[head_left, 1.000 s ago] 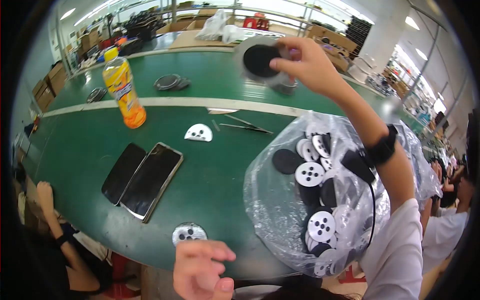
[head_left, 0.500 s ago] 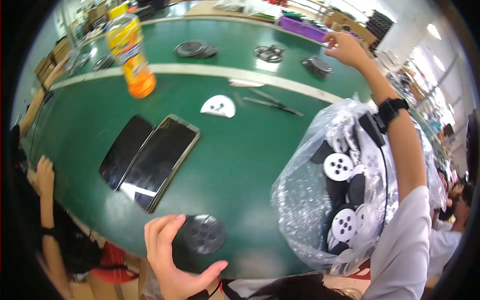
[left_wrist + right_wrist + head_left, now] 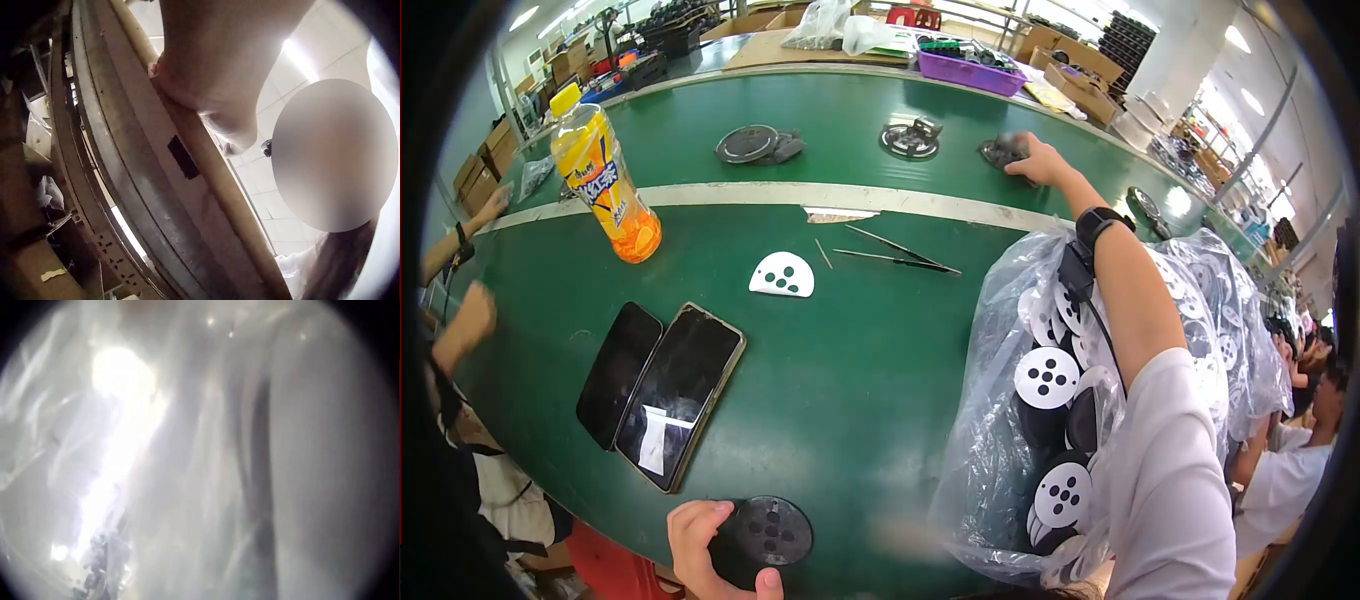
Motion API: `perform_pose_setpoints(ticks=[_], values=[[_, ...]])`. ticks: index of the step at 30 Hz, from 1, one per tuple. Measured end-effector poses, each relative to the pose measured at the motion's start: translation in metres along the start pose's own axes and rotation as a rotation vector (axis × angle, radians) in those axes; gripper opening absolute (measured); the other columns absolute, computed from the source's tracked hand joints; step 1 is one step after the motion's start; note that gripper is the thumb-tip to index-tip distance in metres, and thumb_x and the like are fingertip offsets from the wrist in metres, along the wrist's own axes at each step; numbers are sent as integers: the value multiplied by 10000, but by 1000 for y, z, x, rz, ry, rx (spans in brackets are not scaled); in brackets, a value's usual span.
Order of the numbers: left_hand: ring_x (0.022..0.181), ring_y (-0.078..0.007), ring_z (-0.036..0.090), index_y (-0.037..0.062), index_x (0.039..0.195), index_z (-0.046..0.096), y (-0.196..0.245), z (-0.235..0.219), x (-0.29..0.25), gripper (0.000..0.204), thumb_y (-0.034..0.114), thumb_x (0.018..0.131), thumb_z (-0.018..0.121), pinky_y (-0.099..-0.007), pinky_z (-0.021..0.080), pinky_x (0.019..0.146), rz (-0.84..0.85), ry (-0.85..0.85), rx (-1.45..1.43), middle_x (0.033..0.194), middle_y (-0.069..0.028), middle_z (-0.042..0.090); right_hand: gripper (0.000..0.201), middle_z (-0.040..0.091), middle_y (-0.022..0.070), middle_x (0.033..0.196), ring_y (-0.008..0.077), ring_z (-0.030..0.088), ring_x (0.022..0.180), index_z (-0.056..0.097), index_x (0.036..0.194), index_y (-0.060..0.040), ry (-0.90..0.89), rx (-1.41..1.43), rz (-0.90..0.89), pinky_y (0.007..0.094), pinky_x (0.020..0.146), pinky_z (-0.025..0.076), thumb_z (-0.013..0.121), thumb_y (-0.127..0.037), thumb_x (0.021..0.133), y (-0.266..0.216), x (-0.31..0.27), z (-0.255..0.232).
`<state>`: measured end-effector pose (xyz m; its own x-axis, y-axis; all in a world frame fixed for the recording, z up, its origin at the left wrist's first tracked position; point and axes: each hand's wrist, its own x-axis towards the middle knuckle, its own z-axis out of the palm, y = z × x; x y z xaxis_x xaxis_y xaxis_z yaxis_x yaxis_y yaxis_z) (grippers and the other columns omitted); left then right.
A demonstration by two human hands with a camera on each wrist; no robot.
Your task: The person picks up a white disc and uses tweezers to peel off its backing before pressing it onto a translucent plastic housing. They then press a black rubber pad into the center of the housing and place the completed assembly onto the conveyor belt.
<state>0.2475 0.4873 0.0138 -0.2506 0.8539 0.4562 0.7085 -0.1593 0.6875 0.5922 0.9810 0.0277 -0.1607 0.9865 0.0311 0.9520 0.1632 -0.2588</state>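
Observation:
At the near edge of the green table, my left hand (image 3: 705, 555) lies beside a dark round disc with holes (image 3: 773, 531), thumb and fingers spread around its left and lower edge. In the left wrist view part of the hand (image 3: 215, 75) shows above the table's edge, the disc out of sight. On the far green strip my right hand (image 3: 1048, 165) reaches over the bag and grips a dark part (image 3: 1002, 151), partly hidden by the fingers. The clear bag (image 3: 990, 440) holds several white and black discs. Blurred clear plastic (image 3: 187, 437) fills the right wrist view.
Two phones (image 3: 680, 385), a white disc (image 3: 782, 274), tweezers (image 3: 900, 260) and a bottle (image 3: 608, 185) lie or stand on the table. Further dark round parts (image 3: 748, 144) rest on the far strip, before a purple bin (image 3: 970, 75). Other people's arms show at left.
My right hand has let go of the black disc it held, moved right across the far strip and come down onto the dark part. The left hand has moved around the near disc.

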Motion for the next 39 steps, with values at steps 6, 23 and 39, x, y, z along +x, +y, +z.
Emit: perform_pose_setpoints(ticks=[6, 23, 39], values=[[822, -268, 509, -46, 983, 534, 1, 8, -4, 458, 367, 783, 526, -335, 378, 684, -12, 89, 49, 910, -170, 547, 445, 555, 249, 1105, 370, 509, 1071, 502, 1174, -27, 324, 17, 65, 379, 913, 407, 502, -227, 777, 12, 5, -3], [984, -285, 518, -51, 1128, 473, 84, 42, -3, 350, 191, 875, 476, -391, 421, 869, -375, -62, -1485, 1077, -194, 524, 155, 553, 6, 812, 164, 535, 805, 635, 885, -90, 121, 323, -1361, 341, 737, 431, 616, -117, 734, -167, -286, -108], [1050, -249, 495, 9, 1236, 364, 58, 21, -35, 502, 44, 778, 567, -390, 439, 871, -151, 193, -1389, 1186, -147, 464, 399, 562, 107, 929, 251, 552, 800, 585, 1027, -38, -19, 344, -1038, 322, 674, 447, 716, -105, 655, -161, -354, -63]])
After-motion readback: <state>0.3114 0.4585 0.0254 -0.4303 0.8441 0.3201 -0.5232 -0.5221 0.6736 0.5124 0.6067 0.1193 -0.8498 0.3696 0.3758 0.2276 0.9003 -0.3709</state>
